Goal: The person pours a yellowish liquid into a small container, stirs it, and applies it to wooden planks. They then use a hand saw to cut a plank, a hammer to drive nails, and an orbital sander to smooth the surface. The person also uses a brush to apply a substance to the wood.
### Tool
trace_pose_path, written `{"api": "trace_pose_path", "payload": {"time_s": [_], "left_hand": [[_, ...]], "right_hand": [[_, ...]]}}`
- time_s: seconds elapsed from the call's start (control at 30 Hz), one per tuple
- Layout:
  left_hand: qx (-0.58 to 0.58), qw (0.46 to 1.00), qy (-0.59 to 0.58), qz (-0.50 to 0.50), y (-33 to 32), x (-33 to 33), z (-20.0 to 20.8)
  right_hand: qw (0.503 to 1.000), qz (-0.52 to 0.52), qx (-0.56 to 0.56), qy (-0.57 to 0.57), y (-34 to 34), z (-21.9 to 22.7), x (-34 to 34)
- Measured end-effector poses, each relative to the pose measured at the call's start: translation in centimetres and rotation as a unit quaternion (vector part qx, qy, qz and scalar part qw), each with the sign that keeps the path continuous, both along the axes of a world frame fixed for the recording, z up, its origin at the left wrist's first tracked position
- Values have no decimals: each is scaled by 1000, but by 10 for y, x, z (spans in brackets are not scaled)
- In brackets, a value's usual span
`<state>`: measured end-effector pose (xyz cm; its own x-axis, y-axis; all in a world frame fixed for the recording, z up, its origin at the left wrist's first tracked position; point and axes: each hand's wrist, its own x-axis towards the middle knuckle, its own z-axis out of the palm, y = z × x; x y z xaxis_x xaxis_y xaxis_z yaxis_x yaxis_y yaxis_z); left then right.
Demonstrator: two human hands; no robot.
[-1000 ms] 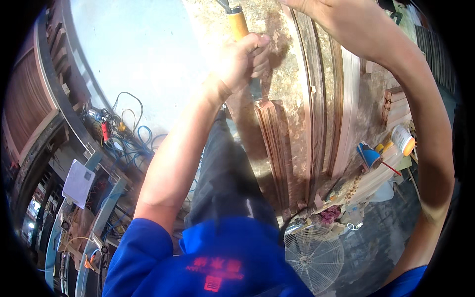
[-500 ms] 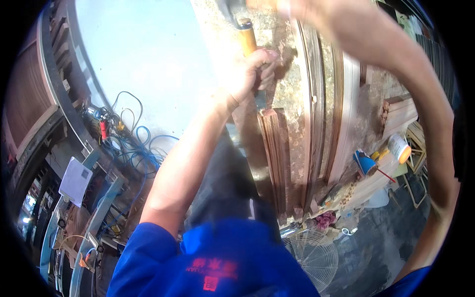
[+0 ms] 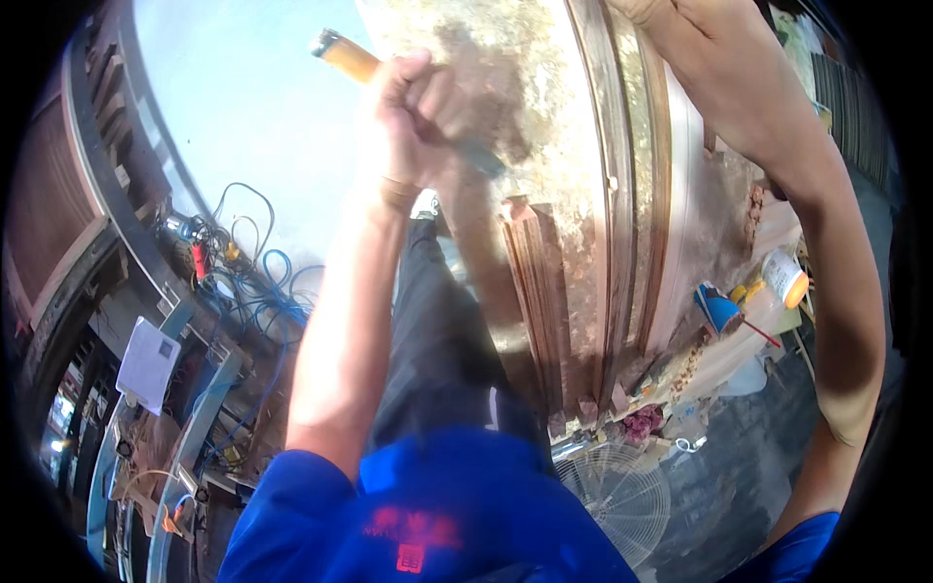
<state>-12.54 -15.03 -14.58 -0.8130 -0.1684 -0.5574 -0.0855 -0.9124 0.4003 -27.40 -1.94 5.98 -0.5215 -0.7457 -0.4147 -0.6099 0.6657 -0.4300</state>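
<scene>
My left hand point(image 3: 413, 112) is closed around a chisel point(image 3: 352, 60). Its yellow wooden handle with a dark end cap sticks out on the thumb side, pointing to the upper left. The blurred grey blade comes out below the fist and slants toward the worn bench top point(image 3: 530, 87). A short stack of reddish-brown wood strips point(image 3: 530, 262) lies just below the blade on the bench, apart from it. My right hand point(image 3: 646, 8) is at the top edge over the long wood strips point(image 3: 617, 175); its fingers are cut off, so what it holds is hidden.
Blue hoses and cables point(image 3: 277, 282) tangle on the pale floor to the left. At the bench's right end are a white bottle with an orange cap point(image 3: 782, 277) and a blue container point(image 3: 717, 309). A round fan point(image 3: 617, 500) stands at the lower right.
My left hand has moved left with the chisel, which now tilts more to the left. My right hand has risen toward the top edge, and the hammer seen before is out of view.
</scene>
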Motion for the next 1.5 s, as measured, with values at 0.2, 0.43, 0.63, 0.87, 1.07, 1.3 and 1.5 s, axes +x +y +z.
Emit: {"api": "trace_pose_path", "payload": {"time_s": [0.2, 0.43, 0.63, 0.87, 1.07, 1.3, 1.5], "left_hand": [[-124, 972, 30, -198, 33, 3, 2], [-199, 961, 22, -192, 41, 1, -2], [-225, 946, 40, -230, 40, 11, -2], [-262, 903, 167, -296, 65, 3, 6], [-362, 891, 55, -268, 45, 16, -4], [-307, 912, 39, -271, 45, 11, 3], [-302, 923, 50, -233, 51, 10, -8]], "right_hand": [[999, 21, 13, 28, 23, -27, -6], [999, 31, 13, 12, 13, -13, 10], [940, -48, 306, -143, -37, 14, 19], [989, 61, -75, 115, 61, -11, 22], [970, 70, -233, -13, 53, -17, 5], [967, 70, -231, 79, 51, -24, 4], [981, 143, -78, 104, 43, -37, 8]]}}
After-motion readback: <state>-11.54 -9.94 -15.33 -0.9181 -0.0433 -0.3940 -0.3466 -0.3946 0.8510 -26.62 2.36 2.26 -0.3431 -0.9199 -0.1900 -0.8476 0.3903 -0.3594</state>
